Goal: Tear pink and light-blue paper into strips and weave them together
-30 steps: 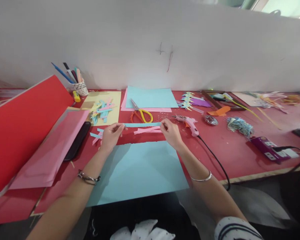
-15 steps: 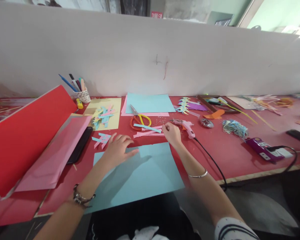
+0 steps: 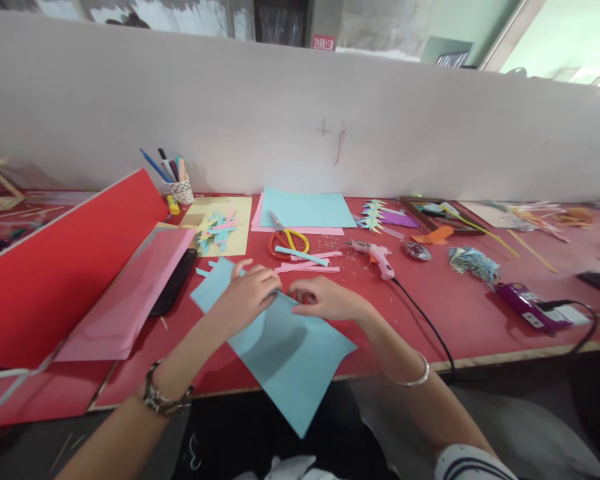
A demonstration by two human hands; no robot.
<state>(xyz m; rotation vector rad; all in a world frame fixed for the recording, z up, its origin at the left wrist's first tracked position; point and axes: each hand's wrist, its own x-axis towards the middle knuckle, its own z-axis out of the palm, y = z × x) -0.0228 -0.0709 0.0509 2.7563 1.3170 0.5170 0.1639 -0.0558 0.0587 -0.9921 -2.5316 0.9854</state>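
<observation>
A light blue sheet of paper [image 3: 290,363] lies turned at an angle, one corner jutting past the table's front edge. My left hand [image 3: 250,293] lies over its far part, with thumb and fingers closed on the far edge. Close beside it, my right hand [image 3: 327,299] has curled fingers and thumb pinching the same edge. Beyond my hands are blue and pink paper strips [image 3: 313,269] and scissors [image 3: 290,243] with red and yellow handles. A pink glue gun [image 3: 377,257] rests to the right of the strips.
At left, pink sheets [image 3: 130,300] overlap a black phone [image 3: 175,283] beside a leaning red board [image 3: 80,267]. Cut strips lie on yellow paper [image 3: 237,247] near a pen cup [image 3: 183,192]. A purple power strip [image 3: 523,303] and the glue gun's cord are at right.
The blue sheet has turned from lying nearly square to the table to a diagonal. My right hand has come down from the strips to its edge; my left hand has closed on it.
</observation>
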